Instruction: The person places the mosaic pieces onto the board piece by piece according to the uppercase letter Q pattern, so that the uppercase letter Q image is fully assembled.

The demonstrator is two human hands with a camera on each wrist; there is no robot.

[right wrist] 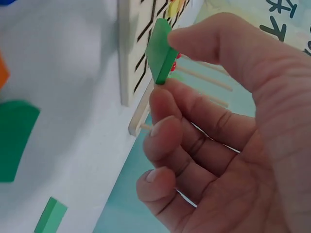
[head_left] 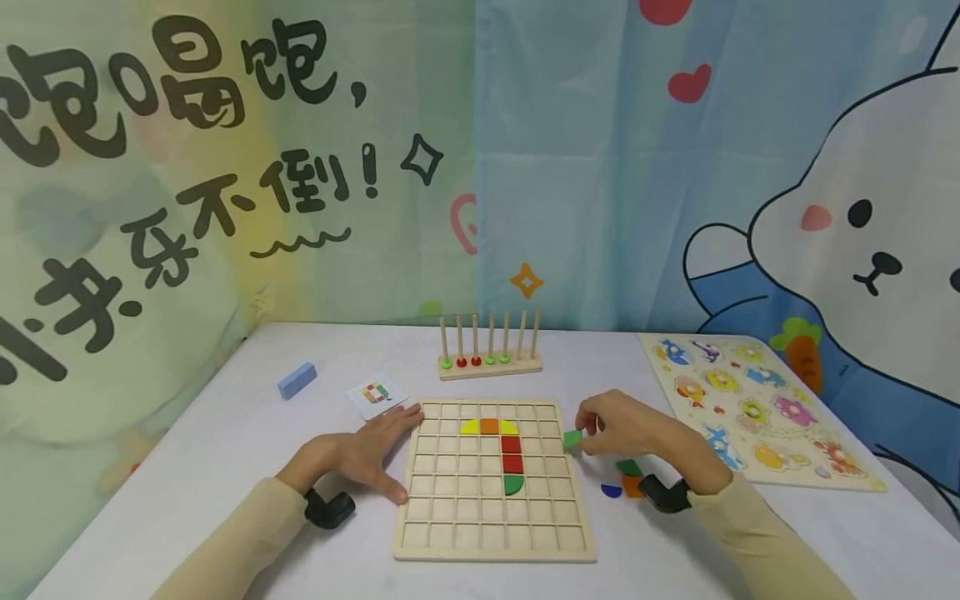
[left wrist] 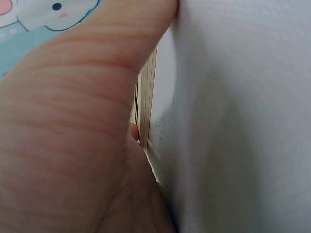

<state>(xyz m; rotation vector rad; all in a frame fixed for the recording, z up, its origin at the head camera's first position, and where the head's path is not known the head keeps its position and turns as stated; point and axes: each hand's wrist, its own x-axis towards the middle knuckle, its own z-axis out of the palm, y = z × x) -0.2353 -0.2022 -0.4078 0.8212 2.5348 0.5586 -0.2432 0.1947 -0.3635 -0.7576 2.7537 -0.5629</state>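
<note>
My right hand [head_left: 626, 429] pinches a green square tile [right wrist: 161, 51] between thumb and index finger, just off the right edge of a wooden grid board [head_left: 457, 533]. My left hand [head_left: 367, 454] rests along the board's left edge, its fingers extended and thumb apart. In the grid sit two yellow pieces [head_left: 469, 427] with an orange square [head_left: 489, 426] between them. Below the right yellow piece come two red squares [head_left: 512, 454], then a green quarter-round piece [head_left: 513, 484]. The left wrist view shows mostly the hand [left wrist: 68, 131] and a sliver of board edge [left wrist: 147, 92].
Right of the board lie a blue piece [head_left: 611, 491], an orange piece [head_left: 632, 487] and green pieces [right wrist: 17, 141]. A pattern card [head_left: 376, 395], a blue block [head_left: 297, 381] and a peg stand [head_left: 491, 369] with beads stand behind. A picture puzzle board [head_left: 765, 408] lies far right.
</note>
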